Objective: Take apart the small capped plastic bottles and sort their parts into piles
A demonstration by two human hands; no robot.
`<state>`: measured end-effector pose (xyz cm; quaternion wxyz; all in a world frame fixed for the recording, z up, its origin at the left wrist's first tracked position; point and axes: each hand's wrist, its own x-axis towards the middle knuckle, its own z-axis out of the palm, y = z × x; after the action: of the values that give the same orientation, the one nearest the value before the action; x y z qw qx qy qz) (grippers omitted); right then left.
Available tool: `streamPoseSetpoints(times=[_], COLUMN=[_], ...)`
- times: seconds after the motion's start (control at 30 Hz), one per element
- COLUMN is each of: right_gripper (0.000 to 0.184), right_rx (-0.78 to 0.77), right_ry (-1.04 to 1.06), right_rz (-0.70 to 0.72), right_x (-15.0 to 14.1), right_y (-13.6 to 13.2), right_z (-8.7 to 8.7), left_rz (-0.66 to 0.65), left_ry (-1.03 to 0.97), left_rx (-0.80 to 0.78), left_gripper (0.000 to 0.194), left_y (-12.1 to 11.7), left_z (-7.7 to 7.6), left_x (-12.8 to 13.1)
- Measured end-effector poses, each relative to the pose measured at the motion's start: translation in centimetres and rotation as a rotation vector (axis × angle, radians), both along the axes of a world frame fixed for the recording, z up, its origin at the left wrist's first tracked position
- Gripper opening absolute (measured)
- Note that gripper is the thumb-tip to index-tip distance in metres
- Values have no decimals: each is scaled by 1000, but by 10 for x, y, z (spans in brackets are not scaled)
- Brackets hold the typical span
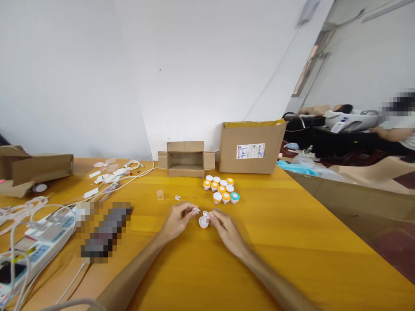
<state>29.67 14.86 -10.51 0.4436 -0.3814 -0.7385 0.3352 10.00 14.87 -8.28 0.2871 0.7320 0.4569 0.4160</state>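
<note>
My left hand (179, 219) pinches a small white perforated piece (196, 211) between thumb and fingertips. Opposite it, my right hand (223, 223) is closed on a similar small white piece (205, 214) with dark holes. Just below the fingertips a small round white container (203, 222) stands on the table. Whether my right fingers touch its rim, I cannot tell. Another white perforated piece (177, 198) lies beyond my left hand. Near that is a clear, ring-like plastic cup (160, 195). Several small jars with white, orange and teal lids (221, 188) stand grouped beyond my right hand.
An open cardboard box (186, 162) and a large labelled carton (251, 162) stand at the wall. On the left are a power strip (42, 250) with cables, a pixelated dark object (105, 233) and paper scraps (112, 176). A person's arm (389, 133) shows far right.
</note>
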Motion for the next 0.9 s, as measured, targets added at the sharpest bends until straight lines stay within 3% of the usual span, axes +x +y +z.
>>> streamPoseSetpoints(times=[0.13,0.3,0.63,0.73,0.9], right_gripper=[46,32,22,24,26], right_rx=[67,141,190,217,285], right_ry=[-33,-98,-179,-173,-130], right_rz=[-12,-4,19,19,5], right_x=[-1,0,1,0,1], right_y=[-2,-4,-5,-4,-4], right_z=[0,-1,0,-2,-3], left_rz=[126,248,400,328,-14], left_ry=[349,646,715,585,221], left_rx=[154,135,89,128,66], left_gripper=[24,27,27,25,27], left_y=[9,15,15,12,-3], left_z=[3,7,8,8,6], left_x=[-25,-46,-48,-39,-9])
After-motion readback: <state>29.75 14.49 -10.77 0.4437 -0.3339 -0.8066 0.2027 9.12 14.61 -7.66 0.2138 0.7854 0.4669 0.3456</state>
